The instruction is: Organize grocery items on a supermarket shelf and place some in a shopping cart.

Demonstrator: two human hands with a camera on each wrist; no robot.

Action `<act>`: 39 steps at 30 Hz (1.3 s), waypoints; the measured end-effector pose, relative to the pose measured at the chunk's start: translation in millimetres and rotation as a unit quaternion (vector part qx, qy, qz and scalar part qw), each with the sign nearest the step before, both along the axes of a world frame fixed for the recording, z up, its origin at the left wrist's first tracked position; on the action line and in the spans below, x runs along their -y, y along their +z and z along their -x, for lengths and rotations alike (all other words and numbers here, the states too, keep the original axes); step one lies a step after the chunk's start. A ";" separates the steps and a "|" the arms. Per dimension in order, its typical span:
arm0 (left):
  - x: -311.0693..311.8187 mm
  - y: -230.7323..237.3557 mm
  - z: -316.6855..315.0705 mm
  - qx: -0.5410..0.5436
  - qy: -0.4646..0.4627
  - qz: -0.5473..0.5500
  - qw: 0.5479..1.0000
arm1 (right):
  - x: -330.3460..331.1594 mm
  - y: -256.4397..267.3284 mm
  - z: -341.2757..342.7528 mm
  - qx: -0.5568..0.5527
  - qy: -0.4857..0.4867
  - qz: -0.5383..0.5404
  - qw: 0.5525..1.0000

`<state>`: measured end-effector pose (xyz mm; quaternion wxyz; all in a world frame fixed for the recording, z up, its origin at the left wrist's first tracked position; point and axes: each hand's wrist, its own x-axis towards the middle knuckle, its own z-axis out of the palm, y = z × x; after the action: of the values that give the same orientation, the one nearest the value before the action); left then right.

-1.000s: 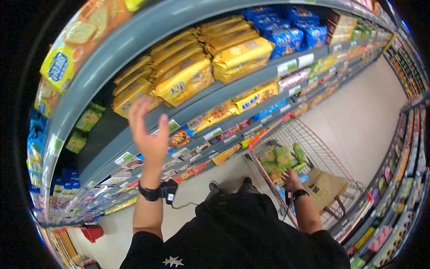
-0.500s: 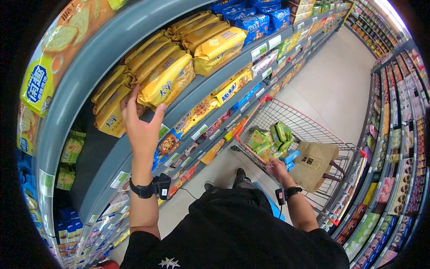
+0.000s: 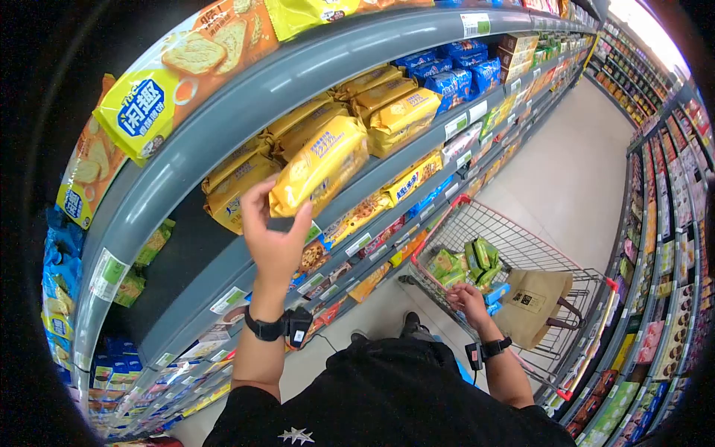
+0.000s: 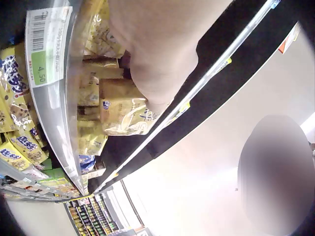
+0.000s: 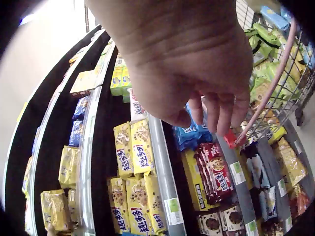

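Note:
My left hand (image 3: 272, 238) grips the near end of a yellow biscuit pack (image 3: 320, 167), with the thumb on one side and the fingers on the other. The pack is tilted up in front of its row on the shelf. In the left wrist view the hand (image 4: 157, 54) covers part of the yellow pack (image 4: 125, 115), and its fingertips are hidden. Low over the shopping cart (image 3: 514, 238), my right hand (image 3: 469, 304) hangs with loosely bent fingers and holds nothing. Close by it in the cart lie green packets (image 3: 480, 257) and blue packets (image 3: 497, 294).
More yellow packs (image 3: 402, 115) and blue packs (image 3: 450, 78) stand along the same shelf (image 3: 372, 182). Above, a curved shelf edge (image 3: 223, 89) carries orange cracker bags (image 3: 186, 63). A brown paper bag (image 3: 532, 305) lies in the cart. Another stocked shelf lines the aisle's right side.
My left hand went from reaching, to touching the front yellow pack, to holding it raised out of its row. The right hand stays by the cart and has come off its contents slightly.

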<state>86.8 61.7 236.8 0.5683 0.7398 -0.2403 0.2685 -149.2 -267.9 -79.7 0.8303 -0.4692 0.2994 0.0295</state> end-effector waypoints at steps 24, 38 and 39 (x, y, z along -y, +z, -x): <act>76.8 -113.1 117.1 -0.176 -0.270 -0.157 0.933 | 10.1 161.2 -44.2 0.177 0.146 -0.066 0.971; 76.9 -121.9 117.5 -0.428 -0.314 0.062 0.845 | -1.9 177.9 -49.7 0.240 0.202 0.009 0.950; 73.3 -122.4 116.0 -0.423 -0.319 0.056 0.846 | -6.1 179.9 -49.7 0.240 0.199 0.014 0.950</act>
<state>-29.2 -11.6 114.5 0.7098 0.6311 -0.1839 -0.2531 -99.5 -261.8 100.2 0.8482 -0.5239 -0.0078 0.0770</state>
